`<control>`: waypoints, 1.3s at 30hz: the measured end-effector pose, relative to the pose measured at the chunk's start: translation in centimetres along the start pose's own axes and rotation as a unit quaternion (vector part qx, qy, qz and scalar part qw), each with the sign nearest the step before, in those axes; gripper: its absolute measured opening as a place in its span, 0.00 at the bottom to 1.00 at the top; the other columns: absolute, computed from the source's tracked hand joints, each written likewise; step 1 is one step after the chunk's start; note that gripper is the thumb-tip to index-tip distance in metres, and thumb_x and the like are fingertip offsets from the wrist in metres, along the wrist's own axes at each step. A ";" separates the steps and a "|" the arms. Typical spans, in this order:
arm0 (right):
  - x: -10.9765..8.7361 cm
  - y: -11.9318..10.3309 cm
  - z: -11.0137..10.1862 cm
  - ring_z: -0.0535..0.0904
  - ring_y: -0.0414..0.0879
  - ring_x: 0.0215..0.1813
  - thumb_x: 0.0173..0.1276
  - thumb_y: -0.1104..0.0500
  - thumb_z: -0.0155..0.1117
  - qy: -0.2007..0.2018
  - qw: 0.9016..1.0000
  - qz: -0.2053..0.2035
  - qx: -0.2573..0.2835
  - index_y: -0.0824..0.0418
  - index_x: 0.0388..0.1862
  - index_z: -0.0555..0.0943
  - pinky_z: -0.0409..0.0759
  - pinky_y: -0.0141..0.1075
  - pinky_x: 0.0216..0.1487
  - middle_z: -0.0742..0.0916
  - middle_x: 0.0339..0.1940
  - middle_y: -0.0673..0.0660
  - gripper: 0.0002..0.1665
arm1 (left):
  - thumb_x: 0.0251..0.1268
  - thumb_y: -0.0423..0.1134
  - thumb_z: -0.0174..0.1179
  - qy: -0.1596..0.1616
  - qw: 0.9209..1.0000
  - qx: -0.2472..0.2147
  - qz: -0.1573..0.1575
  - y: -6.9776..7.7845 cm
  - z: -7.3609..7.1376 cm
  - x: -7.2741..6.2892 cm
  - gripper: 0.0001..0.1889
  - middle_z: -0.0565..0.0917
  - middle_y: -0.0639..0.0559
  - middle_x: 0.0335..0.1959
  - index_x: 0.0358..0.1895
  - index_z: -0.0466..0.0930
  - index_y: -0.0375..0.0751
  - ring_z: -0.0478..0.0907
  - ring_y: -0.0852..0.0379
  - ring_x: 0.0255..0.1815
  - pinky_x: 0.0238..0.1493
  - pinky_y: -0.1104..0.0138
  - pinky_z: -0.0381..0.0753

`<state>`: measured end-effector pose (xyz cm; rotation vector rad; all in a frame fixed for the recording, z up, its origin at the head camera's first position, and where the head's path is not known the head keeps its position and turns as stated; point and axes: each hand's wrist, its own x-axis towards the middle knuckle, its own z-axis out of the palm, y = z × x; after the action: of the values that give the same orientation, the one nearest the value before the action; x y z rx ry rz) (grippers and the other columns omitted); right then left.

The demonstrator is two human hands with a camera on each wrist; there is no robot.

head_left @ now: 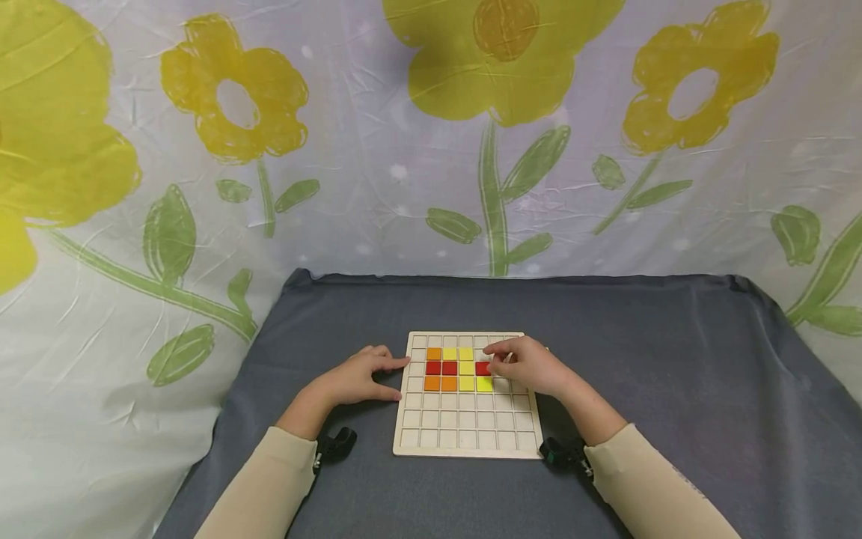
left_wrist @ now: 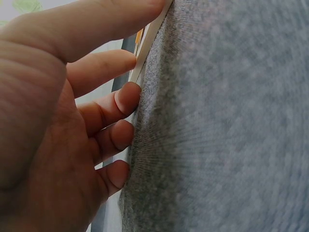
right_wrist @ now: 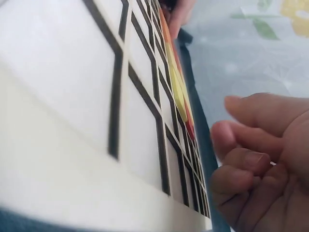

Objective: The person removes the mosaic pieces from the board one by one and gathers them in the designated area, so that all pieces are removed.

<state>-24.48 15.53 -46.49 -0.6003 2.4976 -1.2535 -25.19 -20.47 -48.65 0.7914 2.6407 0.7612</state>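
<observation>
A light wooden grid board (head_left: pixel 468 454) lies on the dark grey cloth. Orange tiles (head_left: pixel 441 384), red tiles (head_left: pixel 441 367) and yellow tiles (head_left: pixel 466 368) fill several cells in its upper part. At the board's left edge my left hand (head_left: pixel 360 376) rests, index finger and thumb extended against the rim and nothing held. My right hand (head_left: pixel 528 364) hovers over the upper right of the board, close beside the rightmost red tile (head_left: pixel 482 368). In the right wrist view its fingers (right_wrist: pixel 241 164) are loosely bent, with no tile visible between them.
The grey cloth (head_left: pixel 673 359) covers the table around the board. Behind and to the left hangs a pale curtain (head_left: pixel 377 187) printed with yellow flowers. Black wrist cameras (head_left: pixel 337 445) are strapped below both hands.
</observation>
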 end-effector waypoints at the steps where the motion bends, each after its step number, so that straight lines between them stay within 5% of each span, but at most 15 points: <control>1: 0.0 0.1 0.1 0.69 0.44 0.28 0.75 0.60 0.65 -0.004 1.000 0.002 -0.001 0.67 0.63 0.82 0.67 0.35 0.28 0.83 0.38 0.52 0.21 | 0.60 0.52 0.75 0.000 1.000 0.000 0.001 0.0 0.0 0.0 0.38 0.73 0.56 0.42 0.73 0.75 0.44 0.64 0.54 0.43 0.44 0.59 0.65; 13: 0.5 0.9 0.9 0.68 0.42 0.25 0.72 0.62 0.68 -0.007 1.000 0.009 -0.021 0.70 0.61 0.84 0.67 0.34 0.29 0.89 0.50 0.58 0.21 | 0.60 0.52 0.75 -0.001 1.000 -0.003 0.004 0.1 -0.2 -0.1 0.38 0.73 0.55 0.42 0.73 0.75 0.43 0.64 0.54 0.44 0.45 0.60 0.66; 19: 0.4 0.8 0.9 0.64 0.42 0.16 0.72 0.64 0.66 -0.010 1.000 0.016 0.012 0.69 0.59 0.85 0.64 0.34 0.22 0.87 0.38 0.54 0.18 | 0.60 0.52 0.75 -0.001 1.000 -0.005 0.004 0.0 -0.2 -0.2 0.38 0.73 0.56 0.42 0.73 0.75 0.43 0.64 0.54 0.43 0.44 0.60 0.65; 30: 0.7 0.4 1.3 0.77 0.45 0.33 0.69 0.66 0.69 0.038 0.999 0.022 -0.005 0.65 0.46 0.87 0.75 0.36 0.34 0.86 0.36 0.52 0.08 | 0.60 0.52 0.75 -0.001 1.000 -0.006 0.002 0.0 -0.1 -0.2 0.38 0.73 0.56 0.42 0.72 0.75 0.44 0.63 0.54 0.43 0.44 0.60 0.65; 39: 0.8 0.4 1.6 0.78 0.46 0.37 0.64 0.66 0.75 0.056 0.998 0.042 -0.007 0.65 0.48 0.87 0.77 0.37 0.39 0.86 0.37 0.52 0.13 | 0.58 0.53 0.76 0.002 1.000 -0.008 -0.007 0.1 -0.1 0.0 0.38 0.74 0.57 0.42 0.72 0.76 0.45 0.64 0.54 0.42 0.44 0.60 0.66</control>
<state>-24.62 14.28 -47.82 -0.4342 2.5941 -1.2721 -25.20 -20.44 -48.56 0.7668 2.6366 0.7809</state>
